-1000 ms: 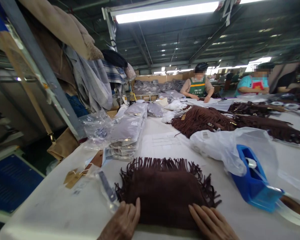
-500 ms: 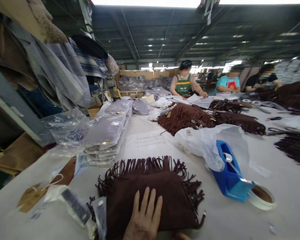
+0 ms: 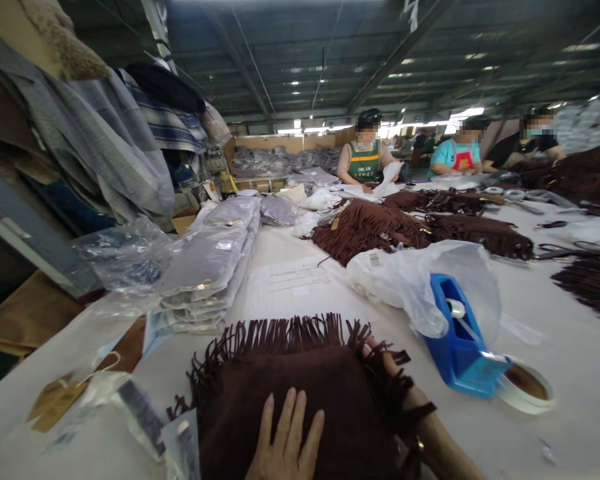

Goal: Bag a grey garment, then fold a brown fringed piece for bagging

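A dark brown fringed bag (image 3: 300, 380) lies flat on the table in front of me, its fringe (image 3: 285, 333) spread along the far edge and down both sides. My left hand (image 3: 286, 437) rests on the bag with fingers stretched and apart. At the bag's right side, my right hand (image 3: 390, 363) reaches in among the fringe strips, its fingers extended. Several strips hang over that hand and wrist and hide part of it. Beside the bag's left edge is a small clear packet (image 3: 181, 443).
A blue tape dispenser (image 3: 463, 347) and a tape roll (image 3: 527, 387) sit at right, by a white plastic bag (image 3: 395, 283). Bagged grey items (image 3: 200, 260) are stacked at left, near a brown tag (image 3: 57, 400). More brown fringed bags (image 3: 370, 227) lie farther back. Co-workers (image 3: 365, 157) stand across the table.
My right hand has come up from the bottom edge to the fringe on the bag's right side. My left hand stays flat on the bag. The near co-worker now has white sheet material raised.
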A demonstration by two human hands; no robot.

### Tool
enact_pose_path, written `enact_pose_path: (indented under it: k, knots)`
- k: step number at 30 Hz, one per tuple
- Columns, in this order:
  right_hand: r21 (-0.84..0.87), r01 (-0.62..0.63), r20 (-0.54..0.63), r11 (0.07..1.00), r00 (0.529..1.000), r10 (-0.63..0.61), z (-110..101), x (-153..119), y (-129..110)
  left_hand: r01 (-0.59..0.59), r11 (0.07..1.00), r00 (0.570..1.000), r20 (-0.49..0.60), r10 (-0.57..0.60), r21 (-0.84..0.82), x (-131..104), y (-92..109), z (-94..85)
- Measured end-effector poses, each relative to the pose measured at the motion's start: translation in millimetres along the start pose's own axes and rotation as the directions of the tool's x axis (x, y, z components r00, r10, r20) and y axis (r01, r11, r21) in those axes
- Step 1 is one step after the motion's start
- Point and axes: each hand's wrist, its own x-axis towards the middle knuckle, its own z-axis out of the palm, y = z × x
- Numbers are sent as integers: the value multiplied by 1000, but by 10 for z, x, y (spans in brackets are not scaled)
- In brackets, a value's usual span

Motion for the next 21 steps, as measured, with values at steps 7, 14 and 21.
enact_pose_path:
  k: [7, 14, 21]
  knots:
    - [-847, 231, 183, 478, 972, -145, 647, 13, 142, -5, 1000, 998, -66, 5, 9, 53, 72, 88]
    - [-841, 541, 427, 2, 667, -611, 355, 75, 783, -1, 999, 999, -47, 4, 51, 140, 409, 360]
    - [-772, 588, 569, -242, 470, -674, 67, 180, 908, 160, 969, 985, -38, -170, -189, 280, -172, -84]
